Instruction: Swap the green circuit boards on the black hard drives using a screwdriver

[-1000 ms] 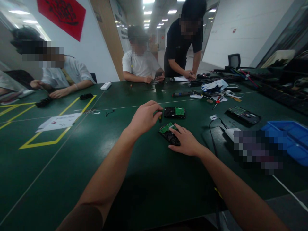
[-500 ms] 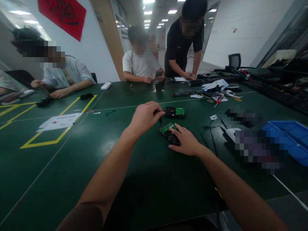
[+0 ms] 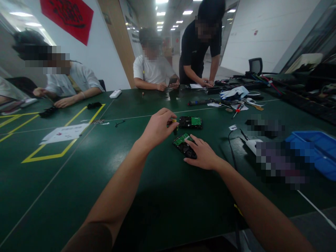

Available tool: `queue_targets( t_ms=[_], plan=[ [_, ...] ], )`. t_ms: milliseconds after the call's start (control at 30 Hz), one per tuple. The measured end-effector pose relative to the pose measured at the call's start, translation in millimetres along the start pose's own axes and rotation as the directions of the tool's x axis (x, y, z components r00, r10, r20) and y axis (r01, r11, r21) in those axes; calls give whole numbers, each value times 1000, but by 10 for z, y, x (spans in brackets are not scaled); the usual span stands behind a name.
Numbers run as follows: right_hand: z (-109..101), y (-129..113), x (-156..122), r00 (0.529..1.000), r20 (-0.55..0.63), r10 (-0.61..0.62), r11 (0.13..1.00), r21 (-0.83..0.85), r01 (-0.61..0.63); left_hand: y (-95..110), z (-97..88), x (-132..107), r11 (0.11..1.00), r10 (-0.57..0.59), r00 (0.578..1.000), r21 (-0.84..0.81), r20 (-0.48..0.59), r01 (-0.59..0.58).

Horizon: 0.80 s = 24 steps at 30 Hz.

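My left hand (image 3: 158,127) is closed in a pinch on the top of a small screwdriver (image 3: 175,128) with a yellow and black handle, held upright over the near hard drive (image 3: 182,144). That drive lies on the green table (image 3: 78,168) with its green circuit board facing up. My right hand (image 3: 202,153) rests flat on the drive, fingers stretched out, pressing it down. A second hard drive (image 3: 190,122) lies just behind, also board up.
A blue tray (image 3: 320,150) stands at the right edge, with a black cable (image 3: 231,143) and a white adapter (image 3: 252,144) beside it. Tools and gloves (image 3: 233,92) lie further back. Paper (image 3: 64,133) sits in a yellow taped square. Three other people are at the far side.
My left hand has lifted slightly and its fingers have shifted on the screwdriver top. My right hand and the drive have stayed put.
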State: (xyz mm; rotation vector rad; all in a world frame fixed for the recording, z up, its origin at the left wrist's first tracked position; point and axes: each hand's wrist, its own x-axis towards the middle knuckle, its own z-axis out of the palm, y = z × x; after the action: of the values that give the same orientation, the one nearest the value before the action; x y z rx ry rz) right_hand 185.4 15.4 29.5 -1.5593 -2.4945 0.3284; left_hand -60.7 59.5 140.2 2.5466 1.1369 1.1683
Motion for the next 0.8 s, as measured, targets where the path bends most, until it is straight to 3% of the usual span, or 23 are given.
queue_targets(
  t_ms=[267, 800],
  plan=[
    [41, 35, 6, 1000, -3, -3, 1000, 7, 3, 18, -55, 21, 995, 42, 996, 92, 79, -49],
    [2, 9, -7, 1000, -4, 1, 1000, -10, -1, 39, -80, 28, 990, 52, 995, 125, 87, -63]
  ],
)
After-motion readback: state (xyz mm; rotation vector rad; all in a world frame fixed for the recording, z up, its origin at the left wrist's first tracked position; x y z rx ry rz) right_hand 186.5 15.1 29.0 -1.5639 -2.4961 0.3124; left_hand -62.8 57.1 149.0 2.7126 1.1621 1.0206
